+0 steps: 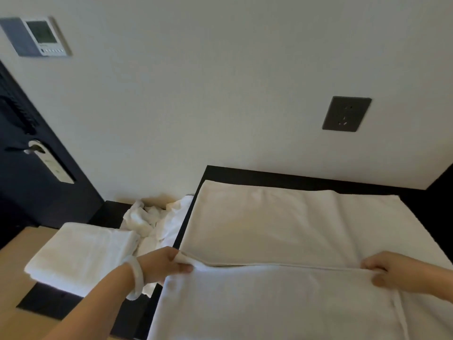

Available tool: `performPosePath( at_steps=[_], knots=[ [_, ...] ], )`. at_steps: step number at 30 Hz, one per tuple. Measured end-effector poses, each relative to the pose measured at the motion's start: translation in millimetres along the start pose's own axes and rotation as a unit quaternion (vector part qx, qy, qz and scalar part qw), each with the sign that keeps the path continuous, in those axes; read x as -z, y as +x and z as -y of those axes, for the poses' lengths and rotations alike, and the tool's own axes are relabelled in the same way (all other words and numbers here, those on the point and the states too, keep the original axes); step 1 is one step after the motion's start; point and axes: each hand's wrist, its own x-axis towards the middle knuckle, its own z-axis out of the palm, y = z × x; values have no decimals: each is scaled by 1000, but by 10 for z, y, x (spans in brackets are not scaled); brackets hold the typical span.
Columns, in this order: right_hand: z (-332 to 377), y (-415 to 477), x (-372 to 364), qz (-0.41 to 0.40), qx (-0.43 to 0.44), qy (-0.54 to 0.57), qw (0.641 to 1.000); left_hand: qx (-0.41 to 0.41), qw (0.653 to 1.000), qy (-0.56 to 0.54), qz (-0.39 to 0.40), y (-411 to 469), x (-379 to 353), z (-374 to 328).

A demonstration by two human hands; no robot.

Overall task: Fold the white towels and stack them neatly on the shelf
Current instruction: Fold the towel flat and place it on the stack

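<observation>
1. A big white towel [282,224] lies spread over the dark tabletop [306,176], which stands against the wall [220,82]. Its far edge is near the tabletop's back rim.
2. A hemmed edge of this towel runs across from one hand to the other, raised a little above the layer beneath it.
3. The left hand [166,263] holds that edge at the towel's left side. Its grip is a pinch, thumb below and fingers curled over the cloth. A pale bracelet [138,278] sits on that wrist.
4. The right hand [392,271] holds the same edge further right. Its grip is also a pinch, with the thumb on the near side of the hem.
5. To the left, lower down, a folded towel [78,253] lies flat on a pale wood surface [12,266], apart from the tabletop.
6. Between the folded towel and the tabletop sits a crumpled pile [152,222] of white cloth, touching the folded towel's far corner.
7. A dark socket [346,114] is set in the wall above the tabletop.
8. High on the left, a control panel [40,35] with a small screen hangs on the wall.
9. A dark door [31,192] with a metal handle [36,148] stands at the far left.
</observation>
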Motion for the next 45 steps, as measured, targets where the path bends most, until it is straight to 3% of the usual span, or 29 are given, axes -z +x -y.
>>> performPosePath(
  at_steps=[5,8,11,13,15,18,26,31,36,45],
  knots=[
    [-107,-165,346,21,61,169,984,-63,982,-176,41,-155,212,-121],
    [-107,-195,804,-69,93,281,953,-115,962,-238,72,-108,505,-352],
    [37,-131,1180,-145,55,403,902,-116,963,-237,-48,282,748,-607],
    [120,114,1259,-181,1,352,918,-113,962,-208,-138,680,772,-704],
    [200,434,1172,-212,-67,212,952,-85,964,-160,-196,1088,707,-685],
    [184,910,867,-171,-116,81,975,-42,966,-67,-245,1486,580,-606],
    [258,975,959,-194,-53,135,970,-53,935,-54,-346,1486,567,-588],
    [284,820,1356,-198,-16,267,943,-71,903,-70,-417,1400,758,-707],
    [189,1400,1081,-240,-66,167,954,-24,922,-41,-385,1868,623,-733],
    [178,1554,942,-287,-129,178,932,-15,906,-17,-422,1990,511,-672]
  ],
)
